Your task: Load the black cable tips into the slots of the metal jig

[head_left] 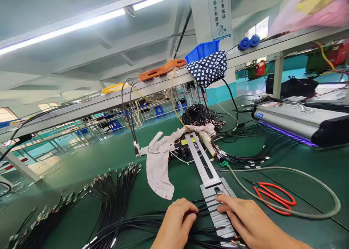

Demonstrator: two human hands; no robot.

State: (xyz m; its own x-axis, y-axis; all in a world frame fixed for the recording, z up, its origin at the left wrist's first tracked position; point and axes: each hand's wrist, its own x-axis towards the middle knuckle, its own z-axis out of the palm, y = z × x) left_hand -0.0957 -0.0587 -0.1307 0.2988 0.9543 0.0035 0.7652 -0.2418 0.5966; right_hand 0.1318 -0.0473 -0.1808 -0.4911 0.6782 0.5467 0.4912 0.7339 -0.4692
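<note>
Item: slotted metal strip (203,169) with black cables (141,221) laid across it, on a green bench top (81,161). Position: the near end of the strip lies directly under and between the two hands. Its long axis runs straight away from them, tilting slightly left at the far end. The cables cross it at right angles, running left to right beneath both palms. Left hand (177,223): fingers curled down over the cables just left of the strip, thumb tucked alongside; whether the cables are pinched inside the curl cannot be told. Right hand (245,220): flat and spread, holding nothing, fingertips resting on the strip where the cables cross it, making it the nearer hand to the strip. Surroundings: red scissors (265,184) just beyond and right of the right hand, inside a loop of grey hose (300,215). A pale cloth (159,169) lies beyond the left hand, beside the strip. Cable bundles (114,194) with metal tips fan out to the left of the left hand. A coil of cables (200,115) sits past the strip's far end. A silver lamp unit (294,120) stands well off to the far right.
</note>
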